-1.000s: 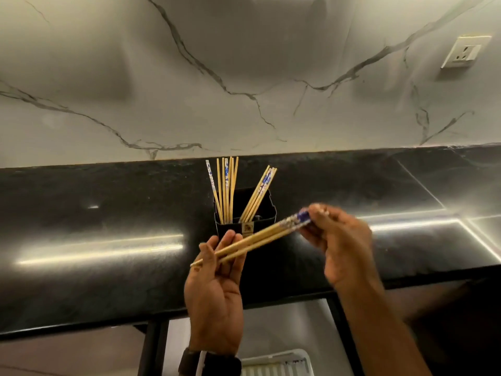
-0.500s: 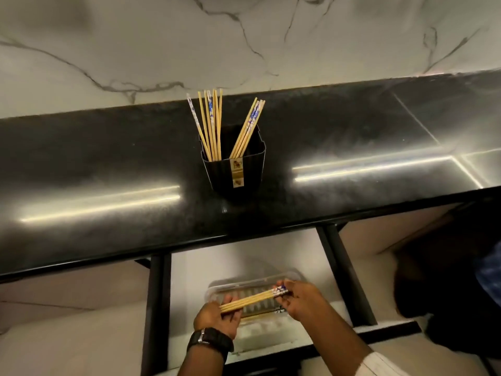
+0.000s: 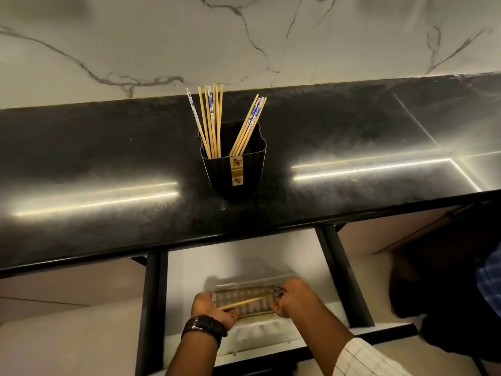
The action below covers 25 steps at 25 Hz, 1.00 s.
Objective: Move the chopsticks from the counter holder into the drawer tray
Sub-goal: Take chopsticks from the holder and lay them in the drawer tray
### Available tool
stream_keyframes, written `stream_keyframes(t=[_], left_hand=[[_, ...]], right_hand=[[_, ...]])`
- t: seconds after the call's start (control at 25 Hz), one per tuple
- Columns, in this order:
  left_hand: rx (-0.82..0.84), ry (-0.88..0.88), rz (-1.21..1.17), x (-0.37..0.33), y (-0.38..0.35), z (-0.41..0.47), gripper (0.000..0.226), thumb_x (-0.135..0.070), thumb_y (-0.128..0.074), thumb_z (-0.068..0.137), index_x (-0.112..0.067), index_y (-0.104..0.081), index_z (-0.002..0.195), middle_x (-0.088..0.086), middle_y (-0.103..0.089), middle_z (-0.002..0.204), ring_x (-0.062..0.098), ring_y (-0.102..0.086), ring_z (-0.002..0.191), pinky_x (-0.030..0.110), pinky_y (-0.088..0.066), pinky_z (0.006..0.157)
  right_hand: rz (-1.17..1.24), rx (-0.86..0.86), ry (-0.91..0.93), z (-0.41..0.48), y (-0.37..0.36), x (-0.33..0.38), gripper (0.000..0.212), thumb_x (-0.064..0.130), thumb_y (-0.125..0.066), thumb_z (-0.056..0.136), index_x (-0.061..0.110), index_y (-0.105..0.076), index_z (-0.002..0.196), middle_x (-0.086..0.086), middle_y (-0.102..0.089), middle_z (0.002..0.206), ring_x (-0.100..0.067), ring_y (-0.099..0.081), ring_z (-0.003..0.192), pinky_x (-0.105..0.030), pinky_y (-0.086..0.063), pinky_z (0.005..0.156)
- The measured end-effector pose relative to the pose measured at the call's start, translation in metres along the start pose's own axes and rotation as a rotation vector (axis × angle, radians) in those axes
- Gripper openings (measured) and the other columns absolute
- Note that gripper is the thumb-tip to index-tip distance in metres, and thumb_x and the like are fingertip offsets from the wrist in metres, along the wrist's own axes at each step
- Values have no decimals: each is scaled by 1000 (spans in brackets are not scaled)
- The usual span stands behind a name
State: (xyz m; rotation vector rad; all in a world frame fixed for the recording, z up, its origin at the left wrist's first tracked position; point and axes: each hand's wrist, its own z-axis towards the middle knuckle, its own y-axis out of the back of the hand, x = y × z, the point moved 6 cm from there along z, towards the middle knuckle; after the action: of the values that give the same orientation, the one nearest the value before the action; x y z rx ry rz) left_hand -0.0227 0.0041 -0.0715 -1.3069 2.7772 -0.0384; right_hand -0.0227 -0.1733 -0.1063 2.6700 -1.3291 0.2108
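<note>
Wooden chopsticks (image 3: 214, 123) (ten in holder (image 3: 235, 161))

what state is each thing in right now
holder: upright on the counter, chopsticks still inside in two clusters
held chopsticks: gripped at both ends, low over the tray
tray: in the open drawer, looks to hold some chopsticks already
left hand: closed on the plain end
right hand: closed on the patterned end

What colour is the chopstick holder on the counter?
Black, with a gold label strip down its front, seen in the head view: holder.
</note>
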Motion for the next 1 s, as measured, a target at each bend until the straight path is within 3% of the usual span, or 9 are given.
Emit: stream_keyframes(t=[0.12, 0.24, 0.32, 0.4, 0.48, 0.6, 0.76, 0.88, 1.0], left_hand=[[13, 15, -44, -2, -2, -9, 43, -31, -39, 102, -14, -40, 141, 20, -47, 142, 41, -45, 134, 57, -35, 109], [-8, -58, -82, -9, -4, -18, 46, -29, -43, 100, -13, -41, 144, 18, -47, 142, 36, -50, 127, 44, -44, 101], [7, -149, -128, -18, -12, -26, 32, -28, -50, 100, -11, -46, 126, 18, -52, 104, 28, -57, 89, 35, -50, 78], [28, -226, -170, -27, -20, -40, 20, -27, -56, 99, -20, -46, 115, 9, -39, 79, 20, -44, 64, 31, -45, 59], [94, -315, -184, -39, -32, -54, 15, -26, -58, 98, -15, -49, 98, 5, -36, 70, 17, -38, 57, 30, -38, 53], [271, -442, -178, -58, -55, -83, 27, -28, -59, 98, -18, -48, 76, 0, -36, 62, 14, -37, 54, 31, -34, 53], [464, -582, -134, -75, -79, -116, 27, -36, -62, 96, -17, -57, 78, 0, -54, 62, 16, -54, 62, 31, -46, 65], [511, -638, -74, -82, -92, -128, 27, -39, -61, 96, -13, -63, 90, 6, -65, 74, 22, -65, 74, 36, -53, 74], [494, -619, -56, -85, -93, -126, 28, -37, -60, 97, -10, -64, 99, 11, -66, 81, 25, -65, 75, 38, -54, 73]], right_hand=[[34, 47, 28, -13, -4, 2, 28, 15, -45, 97, -3, -61, 112, -19, -67, 111, -40, -66, 105, -52, -52, 96], [93, 71, 94, -36, -6, 8, 40, 14, -48, 96, -3, -51, 132, -18, -60, 117, -34, -63, 90, -46, -56, 81], [80, 109, 193, -64, -11, 19, 33, 13, -53, 96, -5, -54, 124, -16, -57, 93, -24, -51, 64, -36, -49, 59], [36, 138, 375, -99, -19, 34, 28, 12, -63, 94, -1, -62, 118, -17, -61, 87, -24, -56, 70, -39, -55, 70], [15, 208, 682, -147, -32, 57, 20, 11, -66, 93, 11, -65, 113, -13, -68, 95, -22, -64, 83, -39, -56, 81], [-21, 376, 1055, -216, -59, 96, 15, 13, -64, 94, 16, -66, 109, -6, -72, 94, -18, -70, 82, -31, -59, 77], [-174, 407, 1268, -249, -117, 163, 11, 16, -65, 94, 13, -69, 103, -6, -75, 90, -17, -73, 82, -29, -62, 74], [-271, 332, 1230, -242, -166, 212, 33, 11, -69, 90, 13, -64, 122, -5, -72, 115, -15, -70, 95, -27, -58, 83], [-376, 297, 1098, -226, -201, 248, 68, 13, -72, 89, 11, -39, 149, -8, -56, 138, -17, -58, 107, -30, -46, 89]])
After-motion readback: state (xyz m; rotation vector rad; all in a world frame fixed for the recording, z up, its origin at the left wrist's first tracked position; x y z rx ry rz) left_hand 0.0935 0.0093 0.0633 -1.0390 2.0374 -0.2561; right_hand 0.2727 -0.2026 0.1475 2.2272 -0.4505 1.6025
